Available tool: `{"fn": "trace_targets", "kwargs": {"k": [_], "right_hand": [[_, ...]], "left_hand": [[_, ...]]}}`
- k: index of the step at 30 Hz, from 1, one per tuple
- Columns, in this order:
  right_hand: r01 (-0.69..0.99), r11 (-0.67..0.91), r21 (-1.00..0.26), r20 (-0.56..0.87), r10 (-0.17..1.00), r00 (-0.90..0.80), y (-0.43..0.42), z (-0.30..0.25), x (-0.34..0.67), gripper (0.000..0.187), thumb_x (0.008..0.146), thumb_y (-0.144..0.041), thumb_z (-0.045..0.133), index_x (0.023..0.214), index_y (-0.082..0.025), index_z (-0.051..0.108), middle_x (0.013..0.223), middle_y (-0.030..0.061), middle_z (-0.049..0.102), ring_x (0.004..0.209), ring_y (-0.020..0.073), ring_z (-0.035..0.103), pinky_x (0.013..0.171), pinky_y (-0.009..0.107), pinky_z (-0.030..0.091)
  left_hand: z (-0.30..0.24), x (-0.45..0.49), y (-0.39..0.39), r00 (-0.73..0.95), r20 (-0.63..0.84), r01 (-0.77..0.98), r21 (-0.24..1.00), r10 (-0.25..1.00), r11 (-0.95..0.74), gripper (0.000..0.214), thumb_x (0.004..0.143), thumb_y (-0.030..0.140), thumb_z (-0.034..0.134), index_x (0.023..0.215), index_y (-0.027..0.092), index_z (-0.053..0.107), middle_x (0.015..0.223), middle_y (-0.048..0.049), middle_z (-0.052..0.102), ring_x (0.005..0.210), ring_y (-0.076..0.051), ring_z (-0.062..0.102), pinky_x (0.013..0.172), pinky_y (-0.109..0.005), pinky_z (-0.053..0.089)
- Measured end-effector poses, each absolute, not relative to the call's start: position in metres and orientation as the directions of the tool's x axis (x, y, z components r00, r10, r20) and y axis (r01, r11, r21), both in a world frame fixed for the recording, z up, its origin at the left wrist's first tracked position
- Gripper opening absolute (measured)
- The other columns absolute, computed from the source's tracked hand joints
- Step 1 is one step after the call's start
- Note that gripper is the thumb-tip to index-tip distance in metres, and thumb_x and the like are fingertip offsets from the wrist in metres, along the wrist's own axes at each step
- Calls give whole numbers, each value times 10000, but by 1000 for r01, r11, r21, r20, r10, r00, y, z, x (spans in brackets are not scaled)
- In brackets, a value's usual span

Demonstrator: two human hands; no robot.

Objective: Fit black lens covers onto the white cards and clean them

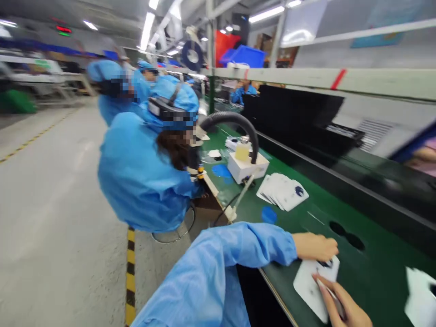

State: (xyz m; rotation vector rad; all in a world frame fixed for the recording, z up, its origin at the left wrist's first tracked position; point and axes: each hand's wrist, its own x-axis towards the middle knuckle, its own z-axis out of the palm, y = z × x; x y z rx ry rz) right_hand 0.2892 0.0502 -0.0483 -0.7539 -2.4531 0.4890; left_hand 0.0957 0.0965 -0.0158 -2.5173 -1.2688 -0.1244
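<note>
Card, white w/ dark round patch (315,286), lies angled on green bench (373,284) at approx 4 o'clock. L hand (315,246) sits on card's top edge, fingers close together; can't tell if gripping. R hand (347,304) below it, fingers narrow, pinching thin pen-like tool (329,295) over card. Stack of white cards (281,191) at 3–4 o'clock, blue round lid (269,215) just beside it. White box (247,167) w/ black hose (231,122) at 2–3 o'clock. Co-worker in blue gown & cap (143,172) sits at 9 o'clock at bench edge. More blue-gowned workers (116,91) beyond, approx 10–11 o'clock. Blurred white card (420,297) at frame edge, 4 o'clock.
</note>
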Motion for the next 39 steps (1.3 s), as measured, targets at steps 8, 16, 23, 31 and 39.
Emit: {"fn": "trace_targets", "kwargs": {"k": [8,16,23,31,39], "right_hand": [[446,707,-549,303,665,-682,38,-37,282,204,970,-264,426,1100,-260,582,1083,47,673,1005,189,637,864,297,495],[459,667,-587,251,689,-680,32,-29,279,189,981,-239,398,1079,-249,559,1065,48,664,990,189,625,831,312,483],[471,651,-595,216,694,-687,31,-25,279,188,985,-240,394,1068,-251,563,1051,45,663,967,190,624,802,312,483],[448,648,-615,244,698,-673,32,-33,284,212,989,-266,388,1115,-250,557,1125,55,660,1054,198,615,854,329,495],[425,659,-621,271,689,-673,34,-32,284,228,981,-280,392,1116,-253,573,1122,63,667,1051,215,628,854,343,518]], "left_hand": [[-45,85,88,605,321,738,117,729,-664,214,933,308,532,1078,168,602,1088,-85,614,878,-150,613,744,-311,550],[-38,74,60,511,401,647,404,761,-647,228,937,313,519,1113,186,587,1158,-88,587,948,-170,599,800,-351,542],[-32,74,33,424,420,568,567,803,-596,225,912,294,564,1070,136,589,1132,-81,588,1002,-197,594,827,-386,532],[-29,6,11,-143,394,760,631,908,-154,225,945,313,511,1059,132,579,952,-44,619,803,-140,614,730,-327,539],[-38,-38,23,-309,314,876,463,898,140,260,917,333,557,1087,139,591,1076,-72,616,950,-186,611,829,-393,525]]}}
